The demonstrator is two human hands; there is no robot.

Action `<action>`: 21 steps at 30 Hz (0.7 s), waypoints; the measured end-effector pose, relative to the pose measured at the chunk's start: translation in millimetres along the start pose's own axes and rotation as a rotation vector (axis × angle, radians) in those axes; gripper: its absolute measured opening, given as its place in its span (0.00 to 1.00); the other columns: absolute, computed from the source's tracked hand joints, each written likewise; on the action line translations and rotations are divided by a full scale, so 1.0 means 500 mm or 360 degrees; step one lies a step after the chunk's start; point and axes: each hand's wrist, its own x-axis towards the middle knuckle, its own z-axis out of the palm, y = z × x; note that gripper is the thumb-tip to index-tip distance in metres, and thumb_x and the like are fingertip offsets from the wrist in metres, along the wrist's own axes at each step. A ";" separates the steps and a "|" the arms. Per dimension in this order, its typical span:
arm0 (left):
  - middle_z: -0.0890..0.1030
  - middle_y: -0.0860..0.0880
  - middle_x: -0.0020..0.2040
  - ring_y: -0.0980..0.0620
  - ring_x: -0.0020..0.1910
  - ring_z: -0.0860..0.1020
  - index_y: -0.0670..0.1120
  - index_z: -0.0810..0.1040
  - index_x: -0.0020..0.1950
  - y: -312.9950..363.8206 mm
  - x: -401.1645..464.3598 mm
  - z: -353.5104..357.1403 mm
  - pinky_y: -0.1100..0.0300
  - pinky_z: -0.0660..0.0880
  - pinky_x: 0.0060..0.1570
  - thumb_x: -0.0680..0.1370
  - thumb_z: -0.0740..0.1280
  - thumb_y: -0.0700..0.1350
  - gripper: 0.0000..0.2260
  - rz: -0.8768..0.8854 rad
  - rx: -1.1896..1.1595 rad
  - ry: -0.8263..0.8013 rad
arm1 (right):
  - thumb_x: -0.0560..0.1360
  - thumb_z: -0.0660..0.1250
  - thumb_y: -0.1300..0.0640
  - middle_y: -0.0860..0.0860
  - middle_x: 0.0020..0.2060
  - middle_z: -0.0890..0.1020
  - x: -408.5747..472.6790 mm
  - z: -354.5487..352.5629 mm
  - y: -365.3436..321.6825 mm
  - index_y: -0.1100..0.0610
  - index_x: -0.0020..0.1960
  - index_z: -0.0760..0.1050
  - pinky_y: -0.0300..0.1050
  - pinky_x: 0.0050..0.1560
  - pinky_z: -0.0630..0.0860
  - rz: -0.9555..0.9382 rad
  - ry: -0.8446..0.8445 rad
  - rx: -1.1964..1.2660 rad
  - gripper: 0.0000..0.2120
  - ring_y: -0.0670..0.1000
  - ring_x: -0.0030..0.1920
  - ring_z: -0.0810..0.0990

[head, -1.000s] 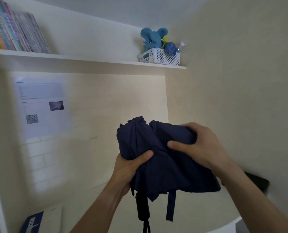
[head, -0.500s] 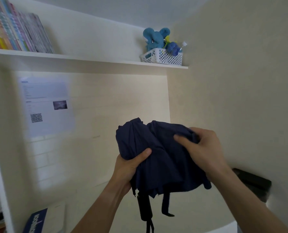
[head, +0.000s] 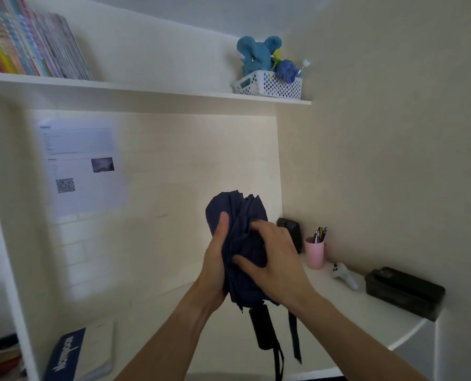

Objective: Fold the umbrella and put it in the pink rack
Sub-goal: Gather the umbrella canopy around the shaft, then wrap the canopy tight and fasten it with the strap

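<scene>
Both hands grip the navy umbrella (head: 237,215) at frame centre: left hand (head: 215,268) fingers curled around it, right hand (head: 273,259) fingers spread, clutching the fabric.

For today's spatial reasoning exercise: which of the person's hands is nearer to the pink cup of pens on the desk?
Right. The right hand grips the navy umbrella on the side facing the pink cup; the left hand grips its far side, farther from the cup.

Navy umbrella (head: 235,215), black handle (head: 262,329), pink cup (head: 315,253), blue plush elephant (head: 256,55), white perforated basket (head: 270,86)
</scene>
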 end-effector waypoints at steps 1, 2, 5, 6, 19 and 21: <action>0.90 0.45 0.56 0.49 0.54 0.89 0.47 0.87 0.61 -0.003 -0.002 0.002 0.56 0.83 0.52 0.75 0.68 0.62 0.23 -0.0005 0.0088 0.0003 | 0.72 0.77 0.47 0.45 0.71 0.75 -0.002 0.003 -0.001 0.51 0.73 0.72 0.44 0.72 0.69 -0.0040 -0.0039 -0.0038 0.32 0.49 0.69 0.69; 0.90 0.47 0.56 0.51 0.54 0.88 0.48 0.85 0.64 -0.007 -0.002 0.000 0.58 0.83 0.50 0.73 0.72 0.60 0.24 -0.0012 0.0160 0.0035 | 0.71 0.77 0.48 0.44 0.74 0.72 -0.006 0.005 0.000 0.49 0.75 0.71 0.42 0.73 0.67 -0.0076 -0.0099 -0.0027 0.34 0.47 0.71 0.67; 0.89 0.45 0.57 0.47 0.56 0.88 0.45 0.85 0.65 -0.006 0.005 -0.017 0.54 0.84 0.52 0.78 0.74 0.52 0.18 -0.0080 0.0146 0.0085 | 0.73 0.78 0.57 0.37 0.68 0.77 -0.007 -0.023 0.013 0.42 0.69 0.76 0.40 0.68 0.71 0.0070 -0.0319 0.0525 0.27 0.46 0.68 0.74; 0.89 0.43 0.58 0.44 0.57 0.88 0.44 0.85 0.65 -0.002 0.006 -0.023 0.50 0.83 0.55 0.79 0.73 0.51 0.17 -0.0118 0.0084 0.0115 | 0.75 0.75 0.62 0.37 0.63 0.82 -0.003 -0.043 0.023 0.43 0.65 0.79 0.42 0.64 0.75 0.0198 -0.0238 0.0823 0.23 0.47 0.64 0.80; 0.90 0.45 0.57 0.45 0.51 0.89 0.45 0.84 0.64 0.016 0.018 -0.068 0.48 0.83 0.53 0.84 0.66 0.53 0.16 0.0062 -0.0292 0.0179 | 0.63 0.83 0.43 0.45 0.60 0.72 -0.137 -0.034 -0.002 0.51 0.62 0.65 0.34 0.39 0.78 0.0975 -0.0339 0.0812 0.37 0.45 0.52 0.84; 0.90 0.46 0.54 0.46 0.48 0.89 0.46 0.83 0.64 0.015 0.022 -0.076 0.51 0.85 0.47 0.84 0.66 0.53 0.15 0.0057 -0.0323 0.0193 | 0.68 0.83 0.56 0.52 0.58 0.75 -0.163 -0.014 0.001 0.54 0.59 0.66 0.40 0.40 0.82 0.1017 -0.0478 0.0935 0.30 0.50 0.48 0.85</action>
